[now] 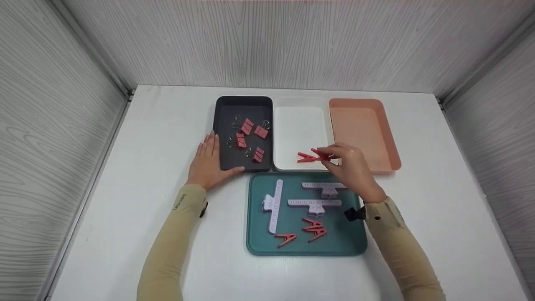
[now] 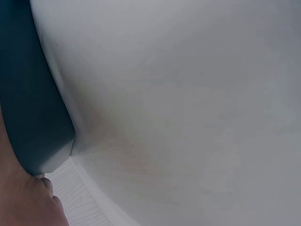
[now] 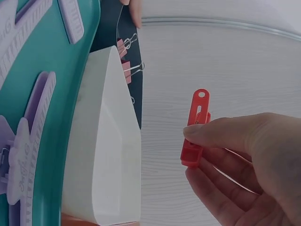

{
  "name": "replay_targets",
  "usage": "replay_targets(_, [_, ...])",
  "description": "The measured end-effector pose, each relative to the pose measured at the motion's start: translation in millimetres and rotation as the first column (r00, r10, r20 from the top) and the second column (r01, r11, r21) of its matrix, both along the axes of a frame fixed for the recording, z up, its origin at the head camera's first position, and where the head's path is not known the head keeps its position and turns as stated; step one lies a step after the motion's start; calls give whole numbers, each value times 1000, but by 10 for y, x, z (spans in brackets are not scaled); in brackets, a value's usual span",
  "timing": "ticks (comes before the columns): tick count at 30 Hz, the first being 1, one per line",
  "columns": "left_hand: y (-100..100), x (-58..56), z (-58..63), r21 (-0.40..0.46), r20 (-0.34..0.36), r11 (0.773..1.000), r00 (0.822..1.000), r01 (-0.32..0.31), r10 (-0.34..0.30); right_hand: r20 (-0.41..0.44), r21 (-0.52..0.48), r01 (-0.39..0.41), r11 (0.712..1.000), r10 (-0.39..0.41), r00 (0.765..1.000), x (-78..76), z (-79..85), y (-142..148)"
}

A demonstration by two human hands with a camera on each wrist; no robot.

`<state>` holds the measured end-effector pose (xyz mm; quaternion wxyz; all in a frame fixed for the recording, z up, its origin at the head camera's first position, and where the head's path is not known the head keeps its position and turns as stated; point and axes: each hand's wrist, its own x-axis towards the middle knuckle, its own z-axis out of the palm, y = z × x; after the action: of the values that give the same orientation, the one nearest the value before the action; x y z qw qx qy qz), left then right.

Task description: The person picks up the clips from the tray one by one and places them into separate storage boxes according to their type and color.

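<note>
My right hand (image 1: 349, 167) pinches a red clothespin (image 3: 195, 134) between thumb and fingers, above the front of the white tray (image 1: 301, 125). Just left of it, another red clothespin (image 1: 306, 157) shows against the white tray's floor and overlaps the held one in the head view. With fingers straight, my left hand (image 1: 205, 167) rests against the left side of the black tray (image 1: 236, 161), thumb along its front corner. Several pink binder clips (image 1: 246, 126) lie in the black tray. Nearer me, a teal tray (image 1: 340, 244) bears three red clothespins (image 1: 286, 239) and three lilac ruler clips (image 1: 276, 207).
A peach tray (image 1: 361, 129) stands against the white tray's right side, making a row of three behind the teal tray. All stand on a white table (image 1: 167, 117). Pale wood-grain panels (image 1: 284, 46) enclose the table at the back and both sides.
</note>
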<state>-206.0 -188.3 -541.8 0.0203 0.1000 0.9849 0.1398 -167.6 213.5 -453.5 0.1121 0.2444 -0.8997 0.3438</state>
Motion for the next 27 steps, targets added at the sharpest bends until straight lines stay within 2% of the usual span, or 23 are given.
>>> replay_targets(7, [-11, 4, -19, -2, -9, 1000, 1000, 6, -6, 7, -6, 21, 1000, -21, 1000, -157, -39, 19])
replay_targets(13, [-17, -2, -17, -3, -13, 1000, 1000, 8, -8, 78, -29, 52, 998, -49, 996, -290, -135, 20])
replay_targets(19, [-13, -9, -3, 2, -15, 1000, 1000, 7, -7, 163, 0, 87, 996, -86, 983, -411, -247, -17])
replay_targets(27, [-15, -7, -23, 10, -25, 1000, 1000, 8, -8, 235, 31, 115, 993, -119, 965, -606, -329, -71])
